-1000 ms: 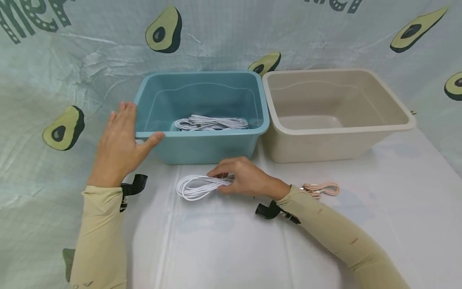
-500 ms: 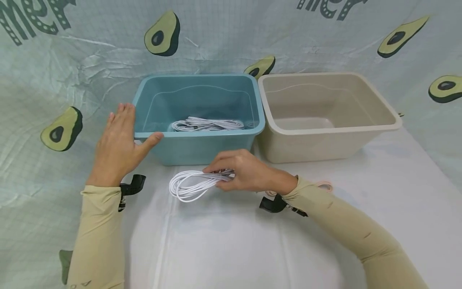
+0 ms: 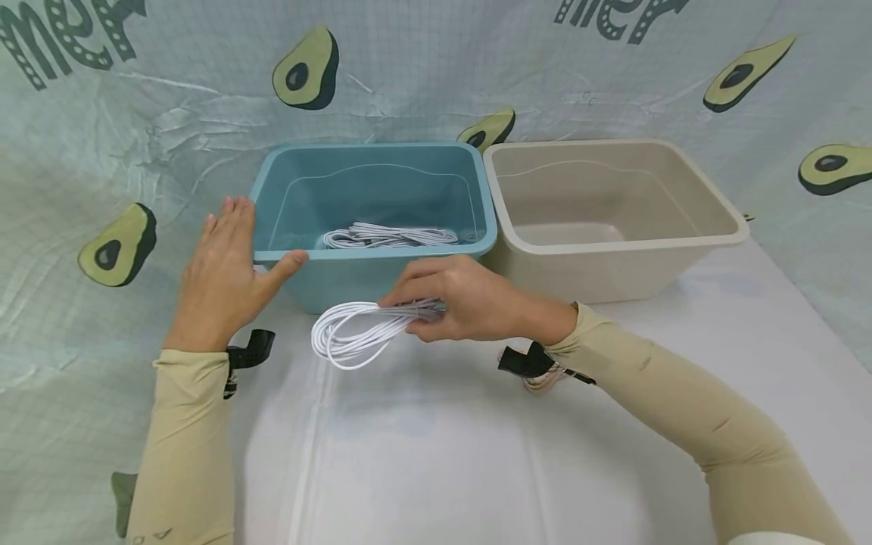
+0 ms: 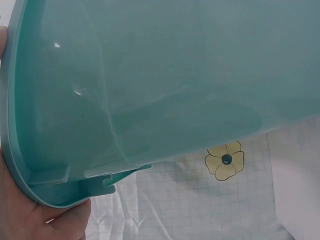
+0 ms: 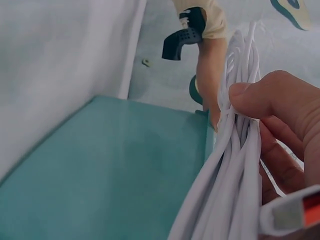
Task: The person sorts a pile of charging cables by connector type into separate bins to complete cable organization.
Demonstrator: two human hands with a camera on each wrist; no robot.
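The straight-fingered left hand (image 3: 225, 280) touches the blue bin (image 3: 344, 280); the right hand (image 3: 463, 299) pinches white cable (image 3: 395, 319), its wrist mount (image 3: 527, 362) part-hiding a pink cord (image 3: 540, 385).

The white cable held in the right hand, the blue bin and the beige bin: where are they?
White cable (image 5: 237, 175): right wrist view, on its bundled strands.
Blue bin (image 3: 334, 280): head view, on its front wall.
Beige bin (image 3: 599, 274): head view, on its front wall.
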